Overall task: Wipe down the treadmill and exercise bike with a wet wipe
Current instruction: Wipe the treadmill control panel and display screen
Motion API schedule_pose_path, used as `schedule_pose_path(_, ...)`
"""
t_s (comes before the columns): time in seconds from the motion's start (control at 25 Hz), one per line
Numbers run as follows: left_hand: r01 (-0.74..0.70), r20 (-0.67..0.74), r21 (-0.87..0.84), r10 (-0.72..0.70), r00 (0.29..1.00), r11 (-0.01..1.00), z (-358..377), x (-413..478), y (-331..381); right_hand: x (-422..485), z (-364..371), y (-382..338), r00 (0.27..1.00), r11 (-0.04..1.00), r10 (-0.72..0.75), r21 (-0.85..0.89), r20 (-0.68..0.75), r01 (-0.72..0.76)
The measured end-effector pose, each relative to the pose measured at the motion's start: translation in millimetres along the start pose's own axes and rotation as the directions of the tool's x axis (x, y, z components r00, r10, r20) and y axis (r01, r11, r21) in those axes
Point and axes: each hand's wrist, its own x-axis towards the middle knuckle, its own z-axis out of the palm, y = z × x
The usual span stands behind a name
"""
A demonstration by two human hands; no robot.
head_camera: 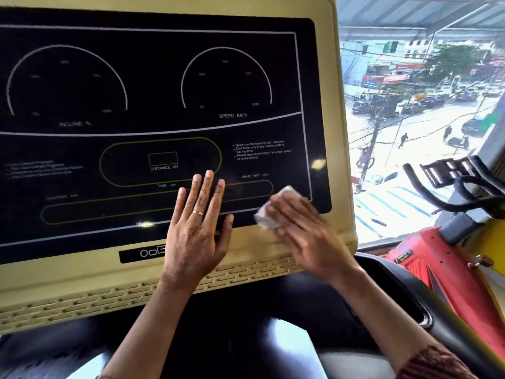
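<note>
**Caller:** Where is the wipe?

**Operator:** I see the wet wipe (263,213), small, white and crumpled. It sits at the lower right corner of the treadmill's dark display panel (153,105), right of centre in the frame. My right hand (303,231) presses it against the panel with fingers laid flat and fairly straight. The hand is blurred, so I cannot tell what the thumb does.

**Caller:** And the other hand?

**Operator:** My left hand (196,228) lies spread flat on the panel, just beside the wipe on its left. It holds nothing and has a ring (197,213) on one finger.

**Caller:** Which way does the work lie?

**Operator:** The panel's long side runs left to right across the frame, and nearly all of it stretches left and up from the wipe. I judge a leftward stroke would meet my left hand first, so that hand should lift. The exercise bike (437,258), red with black handlebars (451,207), stands at the right edge, nearer my right hand.
</note>
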Motion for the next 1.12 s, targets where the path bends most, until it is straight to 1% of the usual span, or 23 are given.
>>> schedule_pose_path(0.04, 0.004, -0.006, 0.004, -0.004, 1.000, 1.000, 0.5, 0.1, 1.2, -2.5, -6.8, 15.8, 0.997, 0.997, 0.080, 0.003, -0.016, -0.080)
schedule_pose_path(0.08, 0.007, -0.012, 0.009, -0.007, 1.000, 1.000, 1.0, 0.1, 2.1, 3.4, -11.7, 29.8, 0.979, 0.980, 0.197, 0.023, -0.055, -0.196)
schedule_pose_path(0.16, 0.012, -0.021, 0.010, -0.012, 1.000, 1.000, 1.8, -0.5, 3.2, 34.9, -11.3, 39.7, 0.880, 0.899, 0.438, 0.105, -0.182, -0.426)
schedule_pose_path(0.2, 0.014, -0.020, 0.009, -0.014, 1.000, 1.000, 1.5, -0.6, 2.8, 54.3, -4.5, 27.7, 0.825, 0.850, 0.527, 0.158, -0.206, -0.503)
schedule_pose_path(0.24, 0.014, -0.016, 0.008, -0.013, 1.000, 1.000, 0.6, -0.7, 2.5, 69.4, 3.2, 7.4, 0.803, 0.826, 0.561, 0.201, -0.200, -0.527)
schedule_pose_path(0.28, 0.010, -0.011, 0.010, -0.009, 1.000, 1.000, 0.3, 0.0, 1.7, 76.0, 11.6, -14.8, 0.835, 0.847, 0.522, 0.220, -0.175, -0.484)
schedule_pose_path(0.36, 0.000, -0.008, 0.006, 0.000, 1.000, 1.000, 0.1, -0.2, -0.7, 55.3, 26.6, -50.2, 0.958, 0.947, 0.281, 0.178, -0.064, -0.266)
schedule_pose_path(0.4, -0.002, -0.008, -0.004, 0.002, 1.000, 1.000, -0.2, -1.0, -1.5, 36.3, 27.1, -53.0, 0.985, 0.976, 0.171, 0.137, -0.007, -0.169)
schedule_pose_path(0.44, -0.001, -0.009, -0.014, 0.001, 1.000, 1.000, -0.7, -1.9, -1.4, 19.6, 20.9, -43.9, 0.994, 0.989, 0.107, 0.096, 0.017, -0.108)
schedule_pose_path(0.48, 0.002, -0.013, -0.019, -0.002, 1.000, 1.000, -1.2, -1.9, -0.4, 8.7, 11.5, -27.2, 0.994, 0.992, 0.107, 0.064, 0.006, -0.107)
schedule_pose_path(0.52, 0.003, -0.015, -0.016, -0.003, 1.000, 1.000, -1.2, -1.5, 1.0, 3.4, 3.2, -9.4, 0.985, 0.984, 0.172, 0.047, -0.017, -0.171)
schedule_pose_path(0.56, 0.003, -0.016, -0.008, -0.003, 1.000, 1.000, -0.6, -1.3, 1.7, 5.4, -3.2, 6.4, 0.959, 0.961, 0.276, 0.048, -0.057, -0.274)
schedule_pose_path(0.64, 0.004, -0.020, 0.005, -0.004, 1.000, 1.000, 0.7, -1.5, 2.7, 29.5, -4.3, 21.9, 0.854, 0.874, 0.486, 0.107, -0.185, -0.475)
schedule_pose_path(0.68, 0.006, -0.017, 0.009, -0.006, 1.000, 1.000, 0.4, -1.7, 2.8, 46.0, 2.2, 14.2, 0.800, 0.827, 0.561, 0.155, -0.212, -0.540)
schedule_pose_path(0.72, 0.007, -0.011, 0.010, -0.006, 1.000, 1.000, -0.4, -1.8, 2.5, 59.1, 10.1, -0.6, 0.784, 0.809, 0.586, 0.195, -0.203, -0.555)
schedule_pose_path(0.76, 0.007, -0.007, 0.006, -0.007, 1.000, 1.000, -1.2, -1.5, 2.1, 65.3, 17.5, -17.5, 0.822, 0.835, 0.544, 0.213, -0.168, -0.508)
schedule_pose_path(0.84, 0.007, -0.006, -0.014, -0.007, 1.000, 1.000, -1.0, -0.5, 0.9, 45.4, 26.0, -46.3, 0.939, 0.927, 0.340, 0.190, -0.058, -0.324)
schedule_pose_path(0.88, 0.011, -0.005, -0.025, -0.011, 1.000, 1.000, -0.9, -0.9, 0.7, 24.5, 24.9, -51.9, 0.967, 0.954, 0.256, 0.163, -0.002, -0.252)
schedule_pose_path(0.92, 0.016, -0.006, -0.033, -0.016, 1.000, 0.999, -1.1, -1.7, 0.7, 1.4, 19.5, -51.0, 0.977, 0.969, 0.211, 0.126, 0.032, -0.214)
schedule_pose_path(0.96, 0.018, -0.008, -0.038, -0.019, 1.000, 0.999, -1.1, -1.9, 1.1, -18.9, 11.4, -45.3, 0.976, 0.972, 0.215, 0.090, 0.040, -0.218)
schedule_pose_path(1.04, 0.016, -0.011, -0.036, -0.016, 1.000, 0.999, -1.3, -1.5, 1.9, -41.5, -0.7, -29.4, 0.944, 0.942, 0.331, 0.061, -0.008, -0.330)
schedule_pose_path(1.08, 0.014, -0.014, -0.033, -0.015, 1.000, 0.999, -0.9, -1.1, 2.1, -39.0, -1.9, -22.5, 0.903, 0.904, 0.425, 0.081, -0.061, -0.420)
schedule_pose_path(1.12, 0.014, -0.017, -0.041, -0.015, 1.000, 0.999, -0.9, -1.2, 2.4, -27.7, 1.1, -20.0, 0.841, 0.849, 0.527, 0.125, -0.119, -0.514)
